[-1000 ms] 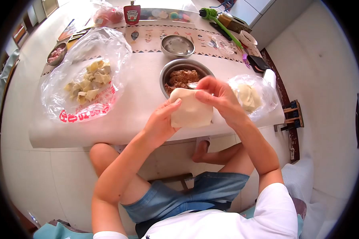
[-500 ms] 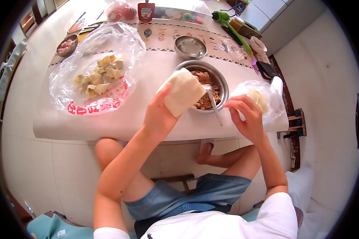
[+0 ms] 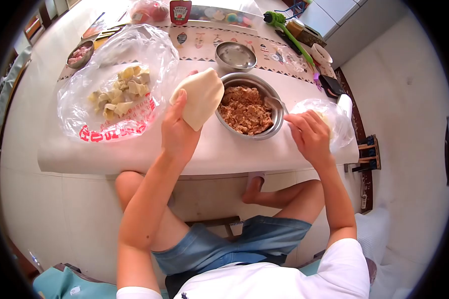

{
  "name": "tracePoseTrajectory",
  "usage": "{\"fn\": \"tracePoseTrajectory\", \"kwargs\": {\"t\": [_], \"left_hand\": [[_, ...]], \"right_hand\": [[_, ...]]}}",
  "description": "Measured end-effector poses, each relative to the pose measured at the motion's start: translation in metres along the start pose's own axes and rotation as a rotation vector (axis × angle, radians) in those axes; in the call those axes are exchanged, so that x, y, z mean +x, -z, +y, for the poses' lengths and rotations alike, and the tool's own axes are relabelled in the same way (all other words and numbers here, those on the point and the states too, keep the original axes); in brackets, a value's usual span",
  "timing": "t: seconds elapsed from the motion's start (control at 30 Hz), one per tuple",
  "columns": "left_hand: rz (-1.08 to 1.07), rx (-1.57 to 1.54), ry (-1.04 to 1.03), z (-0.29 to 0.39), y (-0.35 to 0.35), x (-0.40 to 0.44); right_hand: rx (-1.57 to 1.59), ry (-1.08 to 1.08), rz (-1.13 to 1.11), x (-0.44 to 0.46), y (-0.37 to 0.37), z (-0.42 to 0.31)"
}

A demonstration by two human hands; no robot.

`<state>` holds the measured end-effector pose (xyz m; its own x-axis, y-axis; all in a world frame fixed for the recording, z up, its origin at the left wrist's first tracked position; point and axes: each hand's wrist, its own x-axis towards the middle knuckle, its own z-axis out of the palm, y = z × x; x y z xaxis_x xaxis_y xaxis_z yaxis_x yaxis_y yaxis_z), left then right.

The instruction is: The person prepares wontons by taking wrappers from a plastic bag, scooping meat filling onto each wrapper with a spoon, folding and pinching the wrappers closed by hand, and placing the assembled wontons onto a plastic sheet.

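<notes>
A pale, flat dough wrapper (image 3: 199, 99) is held up in my left hand (image 3: 179, 132), its thumb across the near face. To the right of it sits a metal bowl (image 3: 280, 130) of brown minced filling (image 3: 247, 110). My right hand (image 3: 310, 133) is at the bowl's right edge, fingers bent together near the end of a metal spoon (image 3: 275, 103) that leans on the inner wall; its grip there is too small to make out. Folded dumplings (image 3: 119, 93) lie on a clear plastic bag (image 3: 72, 112) at the left. Behind my right hand is another plastic bag (image 3: 340, 122).
An empty-looking metal bowl (image 3: 236, 56) stands behind the filling. Farther back are a red ketchup pouch (image 3: 180, 12), a small bowl of pinkish pieces (image 3: 81, 54), a green-handled item (image 3: 294, 40), a white bowl (image 3: 321, 54) and a black object (image 3: 332, 85).
My left hand has moved left with the wrapper, uncovering the filling. My right hand came off the wrapper and moved right, to the bowl's edge. The spoon has shifted toward the bowl's right wall.
</notes>
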<state>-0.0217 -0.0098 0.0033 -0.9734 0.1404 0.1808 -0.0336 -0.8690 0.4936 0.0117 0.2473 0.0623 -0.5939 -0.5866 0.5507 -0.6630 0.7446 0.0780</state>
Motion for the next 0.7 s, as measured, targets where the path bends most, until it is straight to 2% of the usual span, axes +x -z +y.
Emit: {"fn": "tracePoseTrajectory", "kwargs": {"t": [0.03, 0.17, 0.37, 0.47, 0.57, 0.67, 0.7], "left_hand": [[0.020, 0.016, -0.012, 0.000, 0.000, 0.000], [0.052, -0.064, 0.036, -0.003, 0.000, -0.001], [0.139, -0.107, 0.038, -0.005, 0.008, 0.001], [0.224, -0.193, 0.080, -0.005, 0.004, -0.002], [0.204, -0.326, 0.134, -0.007, 0.006, -0.003], [0.218, -0.322, 0.122, -0.007, 0.004, -0.004], [0.197, -0.290, 0.074, -0.008, 0.003, -0.004]], "right_hand": [[-0.029, -0.047, -0.011, -0.003, 0.006, -0.002], [0.107, 0.002, -0.110, -0.012, 0.005, -0.002], [0.266, 0.011, -0.120, -0.011, 0.013, -0.005], [0.422, -0.162, -0.134, -0.011, 0.010, -0.008], [0.746, -0.703, -0.040, -0.018, -0.008, -0.015], [0.577, -0.556, 0.047, -0.016, -0.006, -0.009], [0.481, -0.384, -0.011, -0.014, -0.002, -0.005]]}}
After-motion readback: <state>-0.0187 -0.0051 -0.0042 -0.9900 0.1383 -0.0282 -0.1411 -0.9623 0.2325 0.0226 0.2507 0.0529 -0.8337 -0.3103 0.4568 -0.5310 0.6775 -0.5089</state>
